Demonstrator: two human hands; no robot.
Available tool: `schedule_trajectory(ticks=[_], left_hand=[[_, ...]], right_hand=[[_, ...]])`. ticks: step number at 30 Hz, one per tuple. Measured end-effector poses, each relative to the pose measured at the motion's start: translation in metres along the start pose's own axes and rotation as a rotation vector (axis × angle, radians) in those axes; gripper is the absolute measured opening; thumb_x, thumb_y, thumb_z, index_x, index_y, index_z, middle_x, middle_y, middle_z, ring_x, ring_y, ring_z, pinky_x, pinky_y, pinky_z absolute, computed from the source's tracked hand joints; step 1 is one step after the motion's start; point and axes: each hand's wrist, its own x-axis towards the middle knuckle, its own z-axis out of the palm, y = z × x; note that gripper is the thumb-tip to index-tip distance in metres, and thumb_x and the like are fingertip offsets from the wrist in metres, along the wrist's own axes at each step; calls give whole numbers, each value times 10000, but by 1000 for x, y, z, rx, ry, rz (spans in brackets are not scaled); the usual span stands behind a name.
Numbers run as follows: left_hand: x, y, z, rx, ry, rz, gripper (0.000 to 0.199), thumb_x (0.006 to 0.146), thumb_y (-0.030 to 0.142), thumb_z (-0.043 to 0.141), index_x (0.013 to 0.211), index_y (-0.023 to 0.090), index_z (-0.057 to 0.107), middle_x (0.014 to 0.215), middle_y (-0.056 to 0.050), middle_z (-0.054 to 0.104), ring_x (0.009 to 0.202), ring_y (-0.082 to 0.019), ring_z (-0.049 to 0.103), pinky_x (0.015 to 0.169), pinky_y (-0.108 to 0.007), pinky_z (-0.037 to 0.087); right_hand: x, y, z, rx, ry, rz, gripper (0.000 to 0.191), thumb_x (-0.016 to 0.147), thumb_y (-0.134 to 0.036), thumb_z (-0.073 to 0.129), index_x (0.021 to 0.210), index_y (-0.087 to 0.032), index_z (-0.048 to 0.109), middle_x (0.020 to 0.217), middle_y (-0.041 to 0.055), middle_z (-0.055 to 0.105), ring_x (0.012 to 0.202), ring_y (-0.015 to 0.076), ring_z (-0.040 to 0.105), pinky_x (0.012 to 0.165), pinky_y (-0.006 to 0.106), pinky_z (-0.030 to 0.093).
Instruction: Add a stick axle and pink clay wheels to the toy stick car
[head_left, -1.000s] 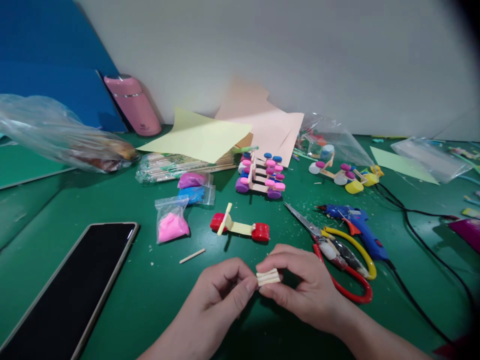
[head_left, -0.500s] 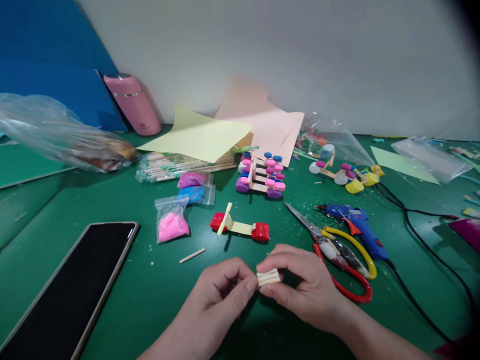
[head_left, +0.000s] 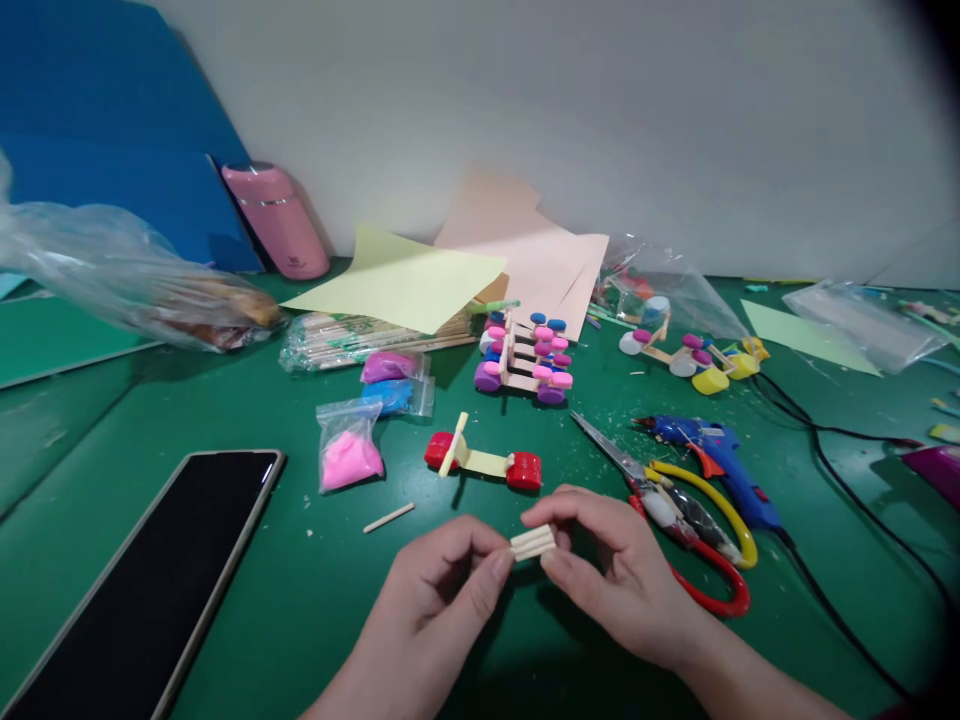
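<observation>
Between my two hands is a small bundle of short wooden sticks [head_left: 533, 543], lying side by side. The thumb and fingers of my left hand [head_left: 457, 590] pinch its left end. My right hand [head_left: 615, 570] grips the right end between thumb and forefinger. Just beyond them on the green table stands a small scooter model [head_left: 484, 462] with red wheels and a pale yellow deck and handlebar. A single short wooden stick [head_left: 388, 517] lies to the left of my hands. Right of my right hand rest scissors [head_left: 660, 500] with one red and one yellow handle.
A blue glue gun [head_left: 712, 465] with a black cord lies behind the scissors. Further back stand several finished scooter models [head_left: 525, 365], with paper sheets [head_left: 405, 285] behind. Bags of pink [head_left: 351, 460] and blue clay [head_left: 390, 397] and a phone [head_left: 150, 590] are at left.
My right thumb and fingers have shifted toward the right end of the stick bundle, showing more of it. The bundle has tilted slightly, its right end higher. The view has moved a little.
</observation>
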Motion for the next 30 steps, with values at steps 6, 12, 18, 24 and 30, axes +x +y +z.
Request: schedule_trajectory(ticks=[6,12,18,24,30], left_hand=[[0,-5,2,119,35,80,209,805,302,459,657,174,535,562,42,419,516,-95,362,468,-190,294],[0,-8,3,122,13,72,208,804,308,449,652,179,511,560,44,397,518,-98,353,469,-193,304],[0,-7,8,222,48,57,159,765,266,467,643,175,514,539,39,400,501,-104,361,470,-204,310],[1,-8,4,56,-9,35,193,789,294,467,652,173,527,559,40,402,520,-100,347,469,-200,290],[1,-5,0,-112,-36,-31,212,784,319,498,636,168,515,540,59,378,500,-81,306,448,-193,242]], right_hand=[[0,-1,2,12,32,79,82,783,-202,536,775,-153,601,662,-4,559,560,84,467,516,182,375],[2,1,4,-22,30,81,89,779,-188,538,724,-148,596,624,-7,556,539,83,465,505,183,375],[2,3,4,-33,2,85,97,780,-187,540,725,-147,609,609,-12,548,529,76,455,497,177,368],[1,-1,2,44,-44,84,142,800,-257,528,819,-154,624,687,4,563,592,89,477,535,187,385],[1,1,3,52,-36,89,178,764,-207,580,940,-198,600,733,-14,544,604,80,461,542,180,382]])
